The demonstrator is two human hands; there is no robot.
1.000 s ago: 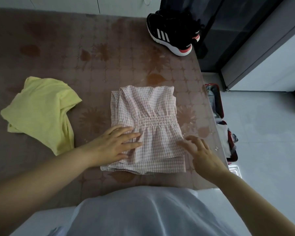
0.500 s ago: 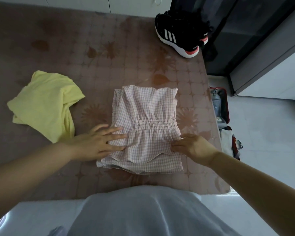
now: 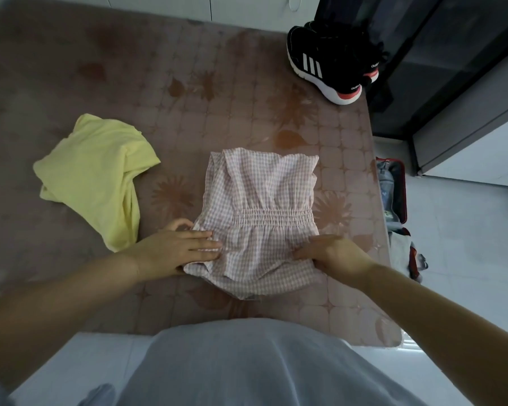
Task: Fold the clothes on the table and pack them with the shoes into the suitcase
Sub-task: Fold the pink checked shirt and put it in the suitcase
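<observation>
A folded pink checked garment [image 3: 261, 197] with an elastic waistband lies on the brown patterned table [image 3: 147, 71], near its front right. My left hand [image 3: 173, 250] grips the garment's near left edge, fingers on top. My right hand [image 3: 335, 253] holds the near right edge. The near hem is raised slightly off the table. A crumpled yellow shirt [image 3: 100, 174] lies to the left. Black sneakers [image 3: 332, 60] with white stripes and a coral heel sit at the table's far right corner. The open red suitcase [image 3: 395, 194] lies on the floor to the right, mostly hidden by the table.
Several pieces of clothing show inside the suitcase [image 3: 405, 253]. A dark cabinet [image 3: 440, 54] stands beyond the table's right corner, with white floor [image 3: 467, 244] to the right. My light grey top [image 3: 247, 364] fills the bottom of the view.
Both hands slid from lying flat on the pink garment to its near side edges and closed on them. The near hem has lifted a little.
</observation>
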